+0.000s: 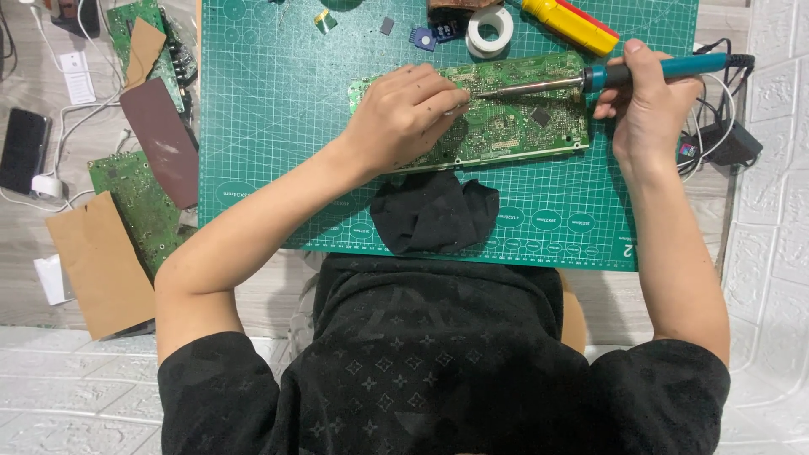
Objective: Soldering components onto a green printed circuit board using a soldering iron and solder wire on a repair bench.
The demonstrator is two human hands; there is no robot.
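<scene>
The left hand [400,114] lies on the left part of a long green circuit board [506,126]. Its fingers are bent and the fingertips press together near the middle of the board; if they pinch something thin there, it is too small to tell. The right hand [647,109] is clenched around the blue handle of a soldering iron [624,74]. The iron lies almost level, and its metal tip points left and meets the board just beside the left fingertips. A black cable leaves the handle on the right side and goes to a black adapter [733,143] at the edge of the tabletop [253,286].

The board rests on a green cutting mat [278,126] with a white grid, in the upper middle of it. Just below the board, on the mat, there is a crumpled black cloth [434,211]. Above the board are a roll of white tape [490,29], a yellow tool [569,24] with a red stripe, and some small parts.

Left of the mat, on the tabletop, lie two more green boards [139,198], pieces of brown cardboard [101,261], a dark brown sheet [160,139], a black phone [24,147] and white cables. The person wears a black shirt with a faint pattern.
</scene>
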